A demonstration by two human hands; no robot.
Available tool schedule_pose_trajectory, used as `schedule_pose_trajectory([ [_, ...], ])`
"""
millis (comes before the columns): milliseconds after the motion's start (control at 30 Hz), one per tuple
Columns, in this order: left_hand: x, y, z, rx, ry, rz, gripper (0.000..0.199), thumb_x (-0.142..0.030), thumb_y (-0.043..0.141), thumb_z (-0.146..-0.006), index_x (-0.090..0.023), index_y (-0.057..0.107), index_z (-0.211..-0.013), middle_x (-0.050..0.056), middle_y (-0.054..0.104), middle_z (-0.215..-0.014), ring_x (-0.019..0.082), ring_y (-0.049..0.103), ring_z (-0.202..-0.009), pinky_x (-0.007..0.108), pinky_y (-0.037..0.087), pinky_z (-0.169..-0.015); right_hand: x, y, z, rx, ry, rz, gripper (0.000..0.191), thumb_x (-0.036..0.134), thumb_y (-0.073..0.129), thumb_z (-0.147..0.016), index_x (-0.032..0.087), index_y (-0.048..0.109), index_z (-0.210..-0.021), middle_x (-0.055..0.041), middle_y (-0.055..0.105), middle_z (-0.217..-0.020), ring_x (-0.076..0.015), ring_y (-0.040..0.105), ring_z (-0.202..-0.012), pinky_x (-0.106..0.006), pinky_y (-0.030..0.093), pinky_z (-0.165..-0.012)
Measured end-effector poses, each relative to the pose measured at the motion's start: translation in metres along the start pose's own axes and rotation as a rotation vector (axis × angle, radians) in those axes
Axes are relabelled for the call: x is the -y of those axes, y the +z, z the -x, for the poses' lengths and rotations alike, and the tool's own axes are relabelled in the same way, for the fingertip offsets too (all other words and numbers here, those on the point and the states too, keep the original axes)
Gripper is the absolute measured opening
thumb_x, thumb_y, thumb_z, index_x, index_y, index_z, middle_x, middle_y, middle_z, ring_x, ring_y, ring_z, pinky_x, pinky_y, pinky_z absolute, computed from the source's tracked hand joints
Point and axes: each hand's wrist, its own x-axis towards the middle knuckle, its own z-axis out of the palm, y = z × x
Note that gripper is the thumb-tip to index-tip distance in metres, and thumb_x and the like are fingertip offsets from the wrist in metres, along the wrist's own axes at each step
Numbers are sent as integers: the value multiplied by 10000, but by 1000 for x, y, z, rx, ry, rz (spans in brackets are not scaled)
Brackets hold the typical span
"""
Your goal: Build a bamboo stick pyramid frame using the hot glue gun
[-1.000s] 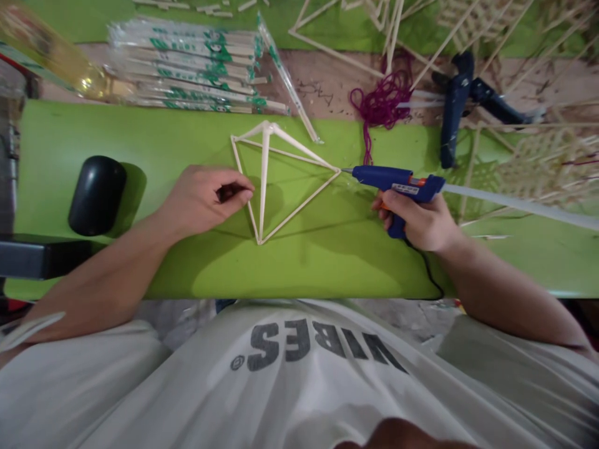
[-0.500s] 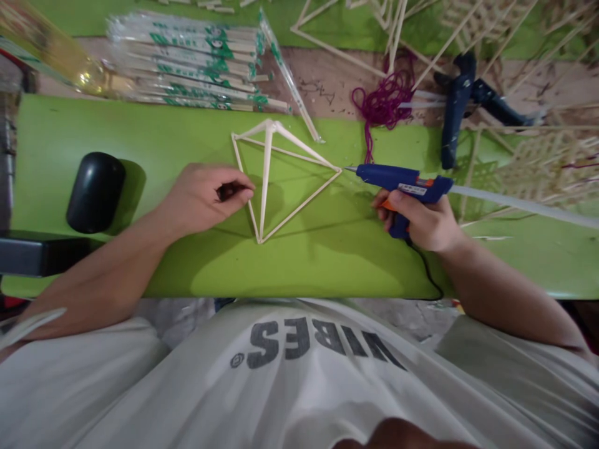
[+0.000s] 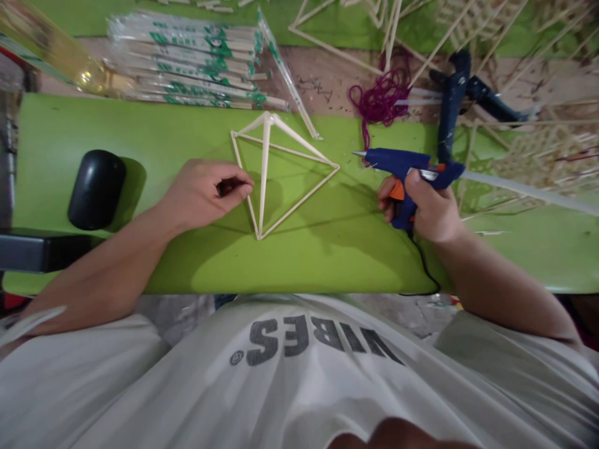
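A pyramid-shaped frame of pale wooden sticks [image 3: 264, 168] stands on the green table. My left hand [image 3: 206, 193] is closed at its left side, thumb and forefinger pinched over one lower stick. My right hand [image 3: 430, 202] is wrapped around the grip of a blue hot glue gun [image 3: 397, 161] with an orange trigger. The gun's metal nozzle points left and lies a short way right of the frame's right corner, apart from it. A long white glue stick [image 3: 524, 194] sticks out of the gun's back.
Wrapped chopsticks [image 3: 187, 59] lie behind the frame, beside a bottle [image 3: 51, 47]. Purple cord [image 3: 381, 100] and a second dark glue gun [image 3: 453, 103] lie at the back right, near more stick structures [image 3: 538, 162]. A black rounded object [image 3: 97, 189] is at left.
The glue gun in my right hand has pulled away from the frame's right corner, back to the right and with its nozzle raised slightly. My left hand stays at the frame.
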Motion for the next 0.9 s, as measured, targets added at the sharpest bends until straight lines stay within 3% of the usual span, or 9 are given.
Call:
schedule_pose_trajectory([
  [100, -2, -1, 0, 0, -25, -8, 400, -468, 695, -1037, -170, 940, -1143, 58, 891, -934, 152, 662, -727, 274, 558, -747, -2, 1, -2, -42, -21, -14, 851, 1057, 924, -804, 229, 746, -719, -74, 743, -752, -154, 628, -507, -351, 441, -448],
  [200, -3, -2, 0, 6, -37, -23, 408, -469, 687, -1044, -160, 933, -1149, 63, 898, -970, 154, 665, -753, 278, 555, -774, 0, 2, -3, -101, 8, -48, 843, 1061, 923, -771, 242, 729, -749, -61, 722, -689, -152, 584, -451, -365, 369, -425],
  [367, -2, 0, 0, 0, -3, -19, 427, -457, 678, -1053, -132, 931, -1164, 83, 897, -1004, 144, 659, -756, 276, 535, -775, 10, 3, -4, 7, 68, -112, 934, 1141, 882, -653, 274, 762, -981, -31, 730, -716, -172, 595, -497, -354, 398, -450],
  [567, -2, 0, 0, 10, -21, -7, 401, -462, 694, -1049, -158, 933, -1155, 65, 892, -980, 157, 664, -750, 285, 547, -766, 11, 1, -5, 0, 67, -109, 954, 1163, 814, -666, 262, 792, -976, -53, 706, -734, -174, 586, -530, -349, 411, -460],
  [667, -2, 0, 0, 6, -13, -20, 406, -450, 689, -1060, -149, 936, -1174, 73, 900, -1002, 159, 683, -777, 285, 554, -792, 9, 0, -4, -19, 48, -84, 833, 1024, 912, -723, 238, 794, -970, -51, 698, -743, -164, 596, -538, -349, 422, -473],
  [767, 0, 0, 1, -9, 6, -18, 431, -465, 678, -1063, -145, 938, -1187, 82, 901, -999, 168, 714, -807, 287, 552, -793, 9, 3, -3, -32, 13, -5, 579, 747, 1020, -794, 236, 786, -931, -28, 691, -728, -156, 602, -525, -346, 449, -494],
  [900, 2, 2, 1, -18, 26, -20, 443, -475, 670, -1060, -145, 938, -1183, 93, 902, -1006, 183, 735, -810, 304, 551, -784, 8, 8, -2, -37, -38, 35, 351, 530, 1025, -831, 245, 827, -886, -28, 732, -729, -165, 624, -526, -344, 462, -490],
])
